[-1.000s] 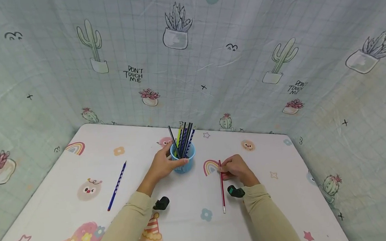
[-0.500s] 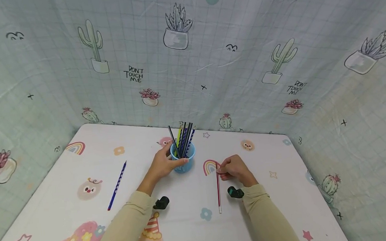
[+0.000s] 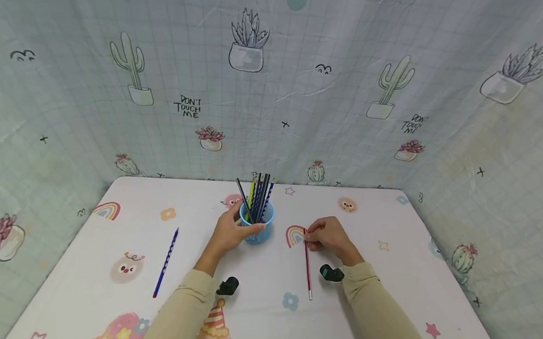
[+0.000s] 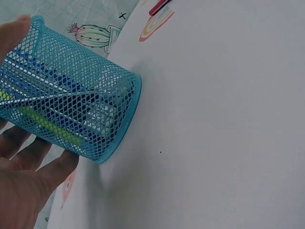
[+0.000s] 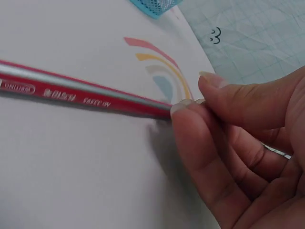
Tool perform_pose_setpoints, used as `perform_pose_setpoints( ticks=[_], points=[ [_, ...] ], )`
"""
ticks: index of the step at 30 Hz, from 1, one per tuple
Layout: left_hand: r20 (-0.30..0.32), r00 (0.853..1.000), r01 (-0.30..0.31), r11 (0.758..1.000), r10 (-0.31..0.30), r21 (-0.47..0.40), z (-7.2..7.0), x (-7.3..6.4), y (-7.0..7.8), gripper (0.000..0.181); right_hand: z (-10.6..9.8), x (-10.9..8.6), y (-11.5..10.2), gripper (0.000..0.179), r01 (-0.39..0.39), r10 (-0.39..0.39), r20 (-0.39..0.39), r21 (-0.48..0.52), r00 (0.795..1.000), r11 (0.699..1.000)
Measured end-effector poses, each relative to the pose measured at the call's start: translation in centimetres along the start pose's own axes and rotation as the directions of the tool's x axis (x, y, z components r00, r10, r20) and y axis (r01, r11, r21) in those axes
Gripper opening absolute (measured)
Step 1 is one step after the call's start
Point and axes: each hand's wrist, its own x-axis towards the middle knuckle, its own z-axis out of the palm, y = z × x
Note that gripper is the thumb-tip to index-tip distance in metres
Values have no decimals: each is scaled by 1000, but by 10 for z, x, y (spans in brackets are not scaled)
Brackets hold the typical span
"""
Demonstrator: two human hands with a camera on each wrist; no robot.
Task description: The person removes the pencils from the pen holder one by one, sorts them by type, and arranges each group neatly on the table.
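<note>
I have the left hand [image 3: 227, 232] curled round the blue cup [image 4: 86, 93]. My right hand [image 3: 330, 237] pinches a red pencil [image 5: 86, 92].

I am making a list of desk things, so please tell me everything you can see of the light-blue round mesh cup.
The light-blue round mesh cup looks metallic, with plain bands at rim and base. It appears upright on the white printed table, holding several pencils, mostly dark or blue, one yellow-green. The left hand grips it, thumb near the rim.
</note>
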Motion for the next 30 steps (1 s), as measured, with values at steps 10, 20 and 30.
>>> perform_pose_setpoints(
  ticks=[10, 20, 30],
  points=[
    [-22, 1000, 3, 1000, -3, -6, 4, -4, 2, 107, 7, 0, -13, 20, 73, -73, 19, 9, 997, 997],
    [-49, 999, -20, 999, 19, -27, 7, -6, 0, 106, 31, 1, -29, 48, 238, -232, 69, -82, 970, 968],
    [-52, 999, -8, 1000, 7, -11, 7, -6, 0, 104, 81, 6, -44, 87, 304, -296, 111, -68, 949, 950]
  ],
)
